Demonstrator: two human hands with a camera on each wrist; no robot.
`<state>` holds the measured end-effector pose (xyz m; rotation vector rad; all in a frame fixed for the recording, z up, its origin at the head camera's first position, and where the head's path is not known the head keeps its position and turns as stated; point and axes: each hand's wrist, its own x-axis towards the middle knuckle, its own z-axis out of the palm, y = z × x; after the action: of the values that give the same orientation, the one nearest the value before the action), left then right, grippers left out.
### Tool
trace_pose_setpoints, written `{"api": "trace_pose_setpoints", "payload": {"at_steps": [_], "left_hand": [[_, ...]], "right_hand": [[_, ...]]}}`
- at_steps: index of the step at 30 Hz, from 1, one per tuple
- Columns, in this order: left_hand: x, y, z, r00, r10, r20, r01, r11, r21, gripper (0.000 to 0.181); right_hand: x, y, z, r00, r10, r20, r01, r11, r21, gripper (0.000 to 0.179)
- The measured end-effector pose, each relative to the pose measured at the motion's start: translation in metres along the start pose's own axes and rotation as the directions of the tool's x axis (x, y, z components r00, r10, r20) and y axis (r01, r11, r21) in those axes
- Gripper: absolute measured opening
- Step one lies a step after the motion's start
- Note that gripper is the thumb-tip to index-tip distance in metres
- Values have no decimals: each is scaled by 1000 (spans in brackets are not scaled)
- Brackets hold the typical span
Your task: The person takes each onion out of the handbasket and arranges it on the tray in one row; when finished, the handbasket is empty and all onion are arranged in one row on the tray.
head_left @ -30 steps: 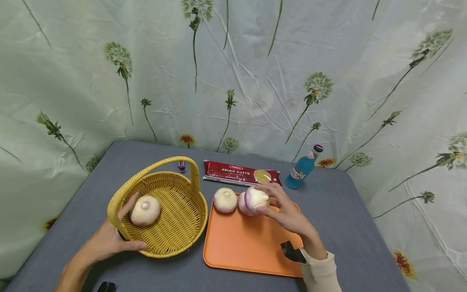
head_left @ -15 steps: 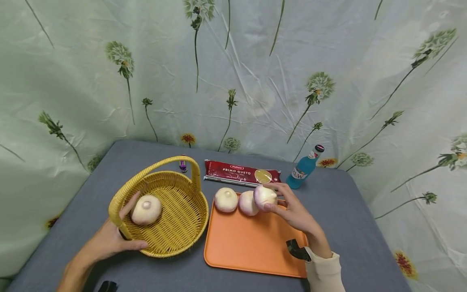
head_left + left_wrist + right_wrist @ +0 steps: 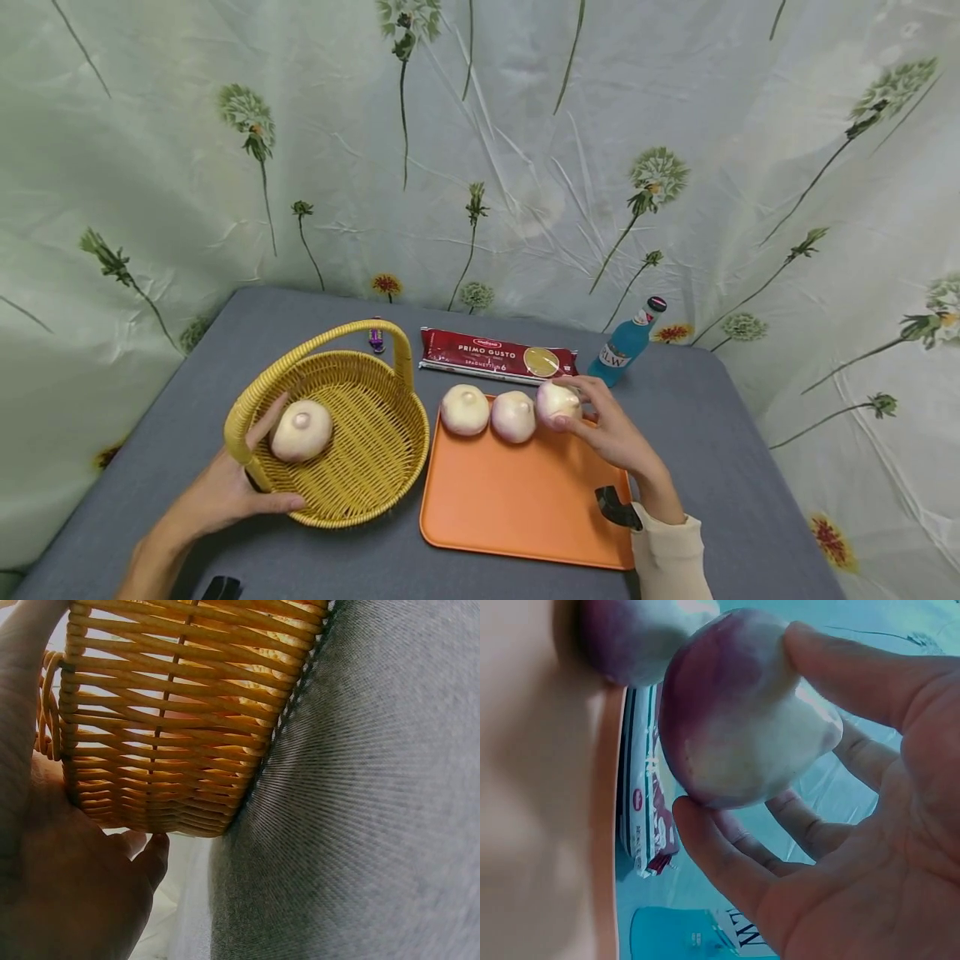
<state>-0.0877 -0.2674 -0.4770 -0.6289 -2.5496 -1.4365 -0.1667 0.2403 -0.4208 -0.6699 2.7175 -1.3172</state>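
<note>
Pinching 1 turnip (image 3: pixel 557 402) between thumb and fingertips, the right hand (image 3: pixel 611 429) holds it by the far edge of the orange tray (image 3: pixel 517 500), towards the far right corner. The right wrist view shows this turnip apart from the tray's surface. Along the same edge, 2 more sit on the tray: the corner turnip (image 3: pixel 464 410) at the far left corner and the middle turnip (image 3: pixel 513 417) between the other 2. The left hand (image 3: pixel 213 500) grips the yellow basket (image 3: pixel 367 442) at its left side, thumb against the near side. Inside lies the basket turnip (image 3: pixel 300 431), by the left wall. The basket stands on the grey table (image 3: pixel 712 467), just beside the tray's left edge. Behind the tray, near the table's far edge, lies a red spaghetti pack (image 3: pixel 491 354), with a blue bottle (image 3: pixel 624 346) standing near the far right corner. A small purple item (image 3: pixel 376 338) lies behind the basket. Beyond hangs a flowered curtain (image 3: pixel 525 167).
</note>
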Motion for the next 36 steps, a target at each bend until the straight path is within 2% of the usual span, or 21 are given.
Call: {"api": "trace_pose_setpoints", "payload": {"at_steps": [17,28,36], "left_hand": [[2,1,-1,1000,-17,7,17,1000,6,134],[-1,1,1,1000,-13,-2,13,1000,9,135],[-2,1,1,1000,-3,-16,5,997,77,136]], "right_hand": [[0,7,-3,1000,6,-15,-7,994,-107,49],[-1,9,0,1000,5,-2,-6,978,-207,47],[-4,8,3,1000,16,12,-13,971,-239,47]]}}
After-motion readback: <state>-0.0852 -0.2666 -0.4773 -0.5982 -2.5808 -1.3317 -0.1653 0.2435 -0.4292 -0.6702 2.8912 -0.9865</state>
